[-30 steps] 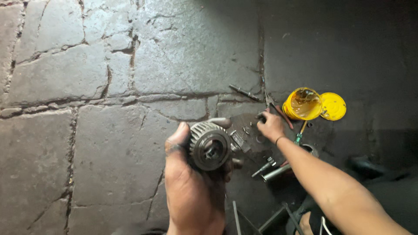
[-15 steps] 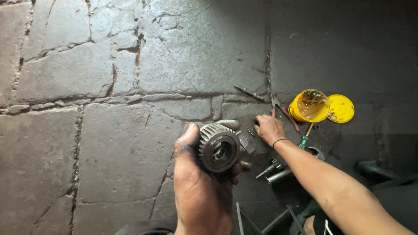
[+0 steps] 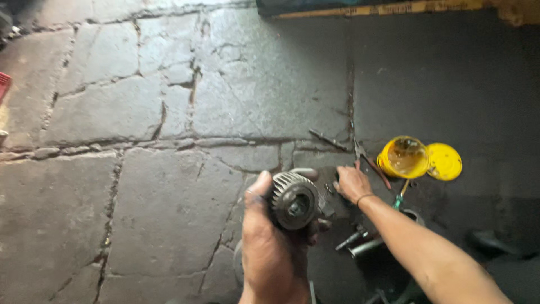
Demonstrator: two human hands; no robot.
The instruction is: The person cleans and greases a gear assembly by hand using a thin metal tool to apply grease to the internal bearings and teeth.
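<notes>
- Steel gear (image 3: 293, 200), one in number, toothed round its rim and with a dark bore at its centre, sits in the left hand (image 3: 270, 247). It is held off the floor, face towards the camera.
- Left hand: closed round the gear, thumb up along its left side, fingers wrapped behind and showing at its right edge.
- Right hand (image 3: 351, 183): reaches down to the dark, oily patch of floor just right of the gear. Its fingers are curled down onto small parts there; whether they pinch anything cannot be told. One thin band circles the wrist.
- Small dark parts (image 3: 329, 190), too small to count, lie between the gear and the right hand.
- One pair of pliers (image 3: 368, 163) with reddish handles lies just beyond the right hand, its tips pointing away from the person.
- One thin metal rod (image 3: 329, 139) lies further out, to the left of the pliers.
- One tool with a green handle (image 3: 400, 198) lies beside the right forearm.
- Two short metal cylinders (image 3: 360, 242) lie under the forearm, close together.
- One yellow tin (image 3: 402, 157), open and holding amber liquid, stands beyond the pliers. One yellow lid (image 3: 444, 161) lies flat, touching its right side.
- Stone floor (image 3: 140, 186): grey cracked slabs on the left, blackened on the right.
</notes>
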